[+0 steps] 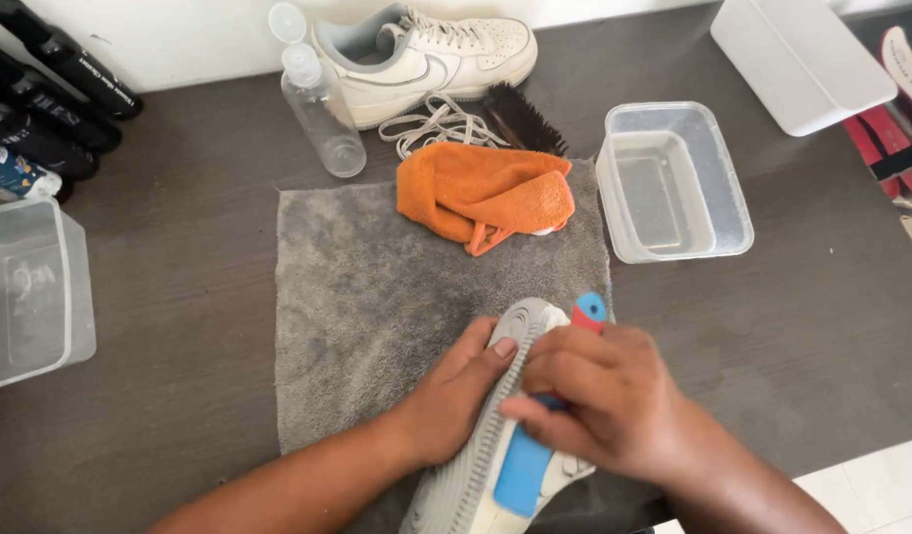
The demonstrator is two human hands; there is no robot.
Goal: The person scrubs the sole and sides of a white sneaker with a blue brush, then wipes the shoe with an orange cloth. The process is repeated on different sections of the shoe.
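Shoe (485,465) lay on its side on the grey towel (367,287), sole turned up, right under your hands. Your left hand (456,396) closed its grip on the sole's edge, thumb pressed on the rubber. Your right hand (604,405) was shut around a blue brush (535,455), held against the shoe just beside the left grip. Beyond both grips sat an orange cloth (485,193); farther off stood a clear tub (673,183), bottle (322,109) and second shoe (436,54) on the bench (179,247).

Left hand (454,396) steadying grey-soled shoe (476,465) on grey towel (377,287), right hand (604,400) gripping blue brush (525,465)
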